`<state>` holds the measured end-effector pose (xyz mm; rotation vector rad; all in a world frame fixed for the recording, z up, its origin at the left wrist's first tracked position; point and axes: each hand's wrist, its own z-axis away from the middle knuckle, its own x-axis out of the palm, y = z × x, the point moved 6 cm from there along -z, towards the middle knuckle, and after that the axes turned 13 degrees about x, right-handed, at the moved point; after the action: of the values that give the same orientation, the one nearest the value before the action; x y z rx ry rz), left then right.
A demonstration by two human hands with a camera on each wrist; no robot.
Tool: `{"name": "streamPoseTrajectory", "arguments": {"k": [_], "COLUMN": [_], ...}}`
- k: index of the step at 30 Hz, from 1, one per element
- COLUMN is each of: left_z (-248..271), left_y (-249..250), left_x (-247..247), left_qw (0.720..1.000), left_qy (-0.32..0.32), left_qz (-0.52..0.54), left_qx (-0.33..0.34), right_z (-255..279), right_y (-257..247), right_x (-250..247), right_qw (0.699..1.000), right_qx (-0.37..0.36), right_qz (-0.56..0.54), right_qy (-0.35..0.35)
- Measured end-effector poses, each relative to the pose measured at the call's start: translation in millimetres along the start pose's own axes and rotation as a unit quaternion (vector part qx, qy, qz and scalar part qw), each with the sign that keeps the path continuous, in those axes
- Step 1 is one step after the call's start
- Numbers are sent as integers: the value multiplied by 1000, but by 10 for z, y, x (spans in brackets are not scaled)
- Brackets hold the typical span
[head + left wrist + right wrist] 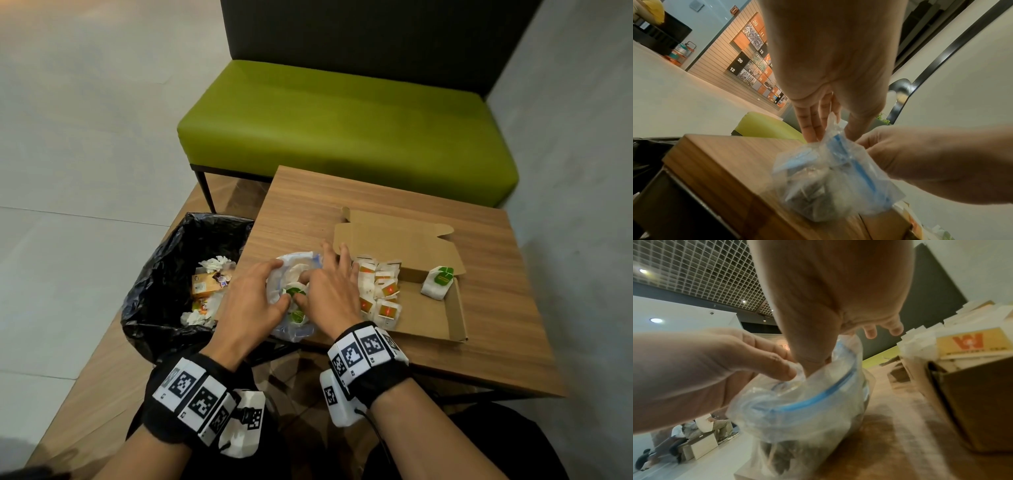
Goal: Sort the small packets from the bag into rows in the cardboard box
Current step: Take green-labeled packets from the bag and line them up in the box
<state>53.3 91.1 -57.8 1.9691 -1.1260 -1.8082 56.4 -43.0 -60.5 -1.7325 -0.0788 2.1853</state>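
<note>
A clear zip bag [291, 256] [828, 178] [797, 410] with a blue seal lies at the table's left edge, with green-labelled packets [293, 291] inside. My left hand [274, 284] [832, 129] pinches the bag's rim and holds the mouth wide. My right hand [308, 287] [813, 360] dips thumb and forefinger into the mouth and pinches a green-labelled packet, its other fingers stretched out. The open cardboard box [421, 315] [972, 402] lies just to the right. Orange-labelled packets [380, 291] [970, 342] stand in rows at its left end. One green-labelled packet [440, 281] sits at its far right.
The wooden table [376, 205] is small, and the bag overhangs its near left edge. A bin with a black liner [178, 274] holding rubbish stands close on the left. A green bench [342, 120] lies beyond the table, and a wall runs along the right.
</note>
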Motion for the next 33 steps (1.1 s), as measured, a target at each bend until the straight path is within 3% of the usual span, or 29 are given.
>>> {"name": "streamPoseTrajectory", "arguments": {"k": [6, 15, 22, 25, 28, 30, 33], "left_z": [-57, -146, -246, -250, -193, -130, -36], "left_y": [-23, 83, -138, -74, 83, 300, 625], "left_x": [8, 54, 101, 89, -14, -79, -3], "left_qw": [999, 994, 994, 995, 999, 997, 987], "left_qy": [-33, -106, -97, -89, -24, 19, -9], "left_qz": [-7, 2, -36, -49, -39, 6, 106], "left_qx": [-23, -40, -40, -23, 16, 72, 121], "right_z": [64, 119, 155, 153, 190, 243, 335], "right_y": [162, 274, 485, 627, 782, 846, 866], "right_x": [-209, -419, -630, -664, -717, -738, -715], "right_qw": [993, 952, 920, 907, 899, 900, 899], "right_qx": [1, -39, 6, 21, 27, 18, -13], "right_qz": [-108, -277, -361, -391, -414, -425, -438], "right_qy": [40, 123, 155, 154, 139, 96, 6]}}
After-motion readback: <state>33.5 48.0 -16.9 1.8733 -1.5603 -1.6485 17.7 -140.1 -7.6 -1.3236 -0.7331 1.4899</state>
